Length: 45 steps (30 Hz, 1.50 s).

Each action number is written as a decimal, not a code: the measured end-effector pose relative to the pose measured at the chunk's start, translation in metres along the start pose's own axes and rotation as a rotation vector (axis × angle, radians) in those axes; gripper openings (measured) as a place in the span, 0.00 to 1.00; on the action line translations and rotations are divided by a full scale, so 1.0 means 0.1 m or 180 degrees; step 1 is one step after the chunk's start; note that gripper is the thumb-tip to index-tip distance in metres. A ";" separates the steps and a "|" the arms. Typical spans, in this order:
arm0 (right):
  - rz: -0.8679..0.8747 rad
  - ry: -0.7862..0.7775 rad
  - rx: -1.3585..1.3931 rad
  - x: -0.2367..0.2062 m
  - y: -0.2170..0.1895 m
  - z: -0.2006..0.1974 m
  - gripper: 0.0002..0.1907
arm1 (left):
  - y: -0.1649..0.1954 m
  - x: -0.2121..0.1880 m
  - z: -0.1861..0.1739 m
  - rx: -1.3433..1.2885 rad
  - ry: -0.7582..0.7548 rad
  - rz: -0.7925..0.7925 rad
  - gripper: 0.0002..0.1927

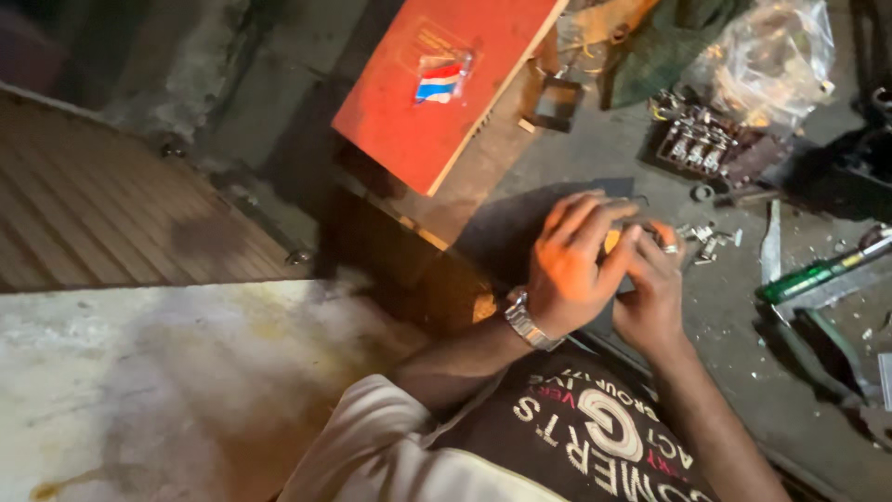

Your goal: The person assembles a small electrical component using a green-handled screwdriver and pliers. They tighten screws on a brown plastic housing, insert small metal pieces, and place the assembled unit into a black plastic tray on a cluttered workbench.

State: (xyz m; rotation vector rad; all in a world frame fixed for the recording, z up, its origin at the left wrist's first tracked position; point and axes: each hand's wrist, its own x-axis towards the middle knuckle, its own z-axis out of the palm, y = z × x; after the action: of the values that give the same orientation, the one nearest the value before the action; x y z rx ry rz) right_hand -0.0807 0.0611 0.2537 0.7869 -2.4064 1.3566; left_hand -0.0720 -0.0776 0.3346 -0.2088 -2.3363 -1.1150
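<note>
Both hands are bunched together over the dark desk [557, 158], working on one small part that I mostly can't see. The left hand [569, 265] has its fingers curled over the top of it, and the right hand [653, 288] cups it from the other side, ring showing on one finger. A bit of orange-yellow part [611, 242] peeks out between them, and that's all you get. So both hands are closed around it, but what it actually is, no idea.

Progress-wise I'd guess it's somewhere in the middle. Just to the right of the hands there's a little scatter of metal bits [706, 240] lying loose, so those aren't fitted to anything yet. Further right of the hands a green screwdriver [818, 272] lies on the desk, nobody touching it. Up and right of the hands sits a terminal block [706, 147] with rows of metal contacts, partly under a clear plastic bag [776, 56]. Above and left of the hands is a red board [437, 84] with a small packet on it.

Whether the part in the hands is going together or coming apart, I can't tell from this angle.
</note>
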 end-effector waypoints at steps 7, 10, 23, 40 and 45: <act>-0.0127 0.0083 -0.0131 0.02 -0.04 -0.03 0.21 | -0.08 -0.02 -0.01 -0.0043 0.0030 -0.0097 0.10; -0.0120 0.0133 0.0246 0.05 -0.07 -0.09 0.22 | -0.09 0.00 -0.03 -0.0064 0.0048 -0.0126 0.09; 0.1713 0.0749 0.3057 -0.07 -0.06 -0.45 0.17 | -0.01 0.09 -0.02 -0.0037 -0.0116 -0.0081 0.09; 0.2156 0.0322 0.3199 -0.07 -0.18 -0.56 0.17 | 0.02 0.05 -0.06 -0.0021 -0.0150 -0.0093 0.08; 0.1912 0.0496 0.2235 -0.09 -0.15 -0.57 0.11 | 0.03 0.06 -0.06 -0.0001 -0.0143 -0.0087 0.08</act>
State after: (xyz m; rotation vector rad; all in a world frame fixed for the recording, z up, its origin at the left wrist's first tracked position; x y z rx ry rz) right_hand -0.0665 0.1069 0.2898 0.0394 -2.1058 2.4518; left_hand -0.0732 -0.0805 0.3432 -0.2046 -2.3853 -1.1350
